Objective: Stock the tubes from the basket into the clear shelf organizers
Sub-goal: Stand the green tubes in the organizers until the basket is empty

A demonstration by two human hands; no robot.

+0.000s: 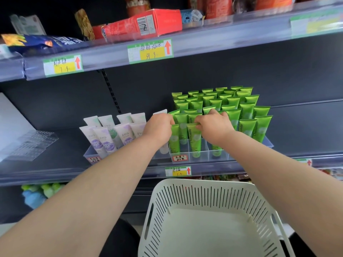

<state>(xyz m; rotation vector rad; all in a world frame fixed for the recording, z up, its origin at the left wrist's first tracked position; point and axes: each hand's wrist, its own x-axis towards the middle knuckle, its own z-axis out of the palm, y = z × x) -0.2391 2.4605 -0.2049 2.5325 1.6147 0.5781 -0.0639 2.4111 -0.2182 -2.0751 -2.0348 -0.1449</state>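
Several green tubes (246, 112) stand upright in a clear organizer (202, 152) on the middle shelf. My left hand (158, 127) pinches the top of the front-left green tube (174, 140). My right hand (215, 125) pinches the top of the neighbouring front green tube (194, 141). To the left, white and purple tubes (104, 138) fill another clear organizer (89, 154). The white slotted basket (209, 193) sits below my arms, and no tubes show inside it.
A spare clear divider sheet (31, 143) lies on the shelf at left. The upper shelf holds a red box (143, 25) and snack bags. Price tags (178, 170) line the shelf edges. Bare shelf space lies right of the green tubes.
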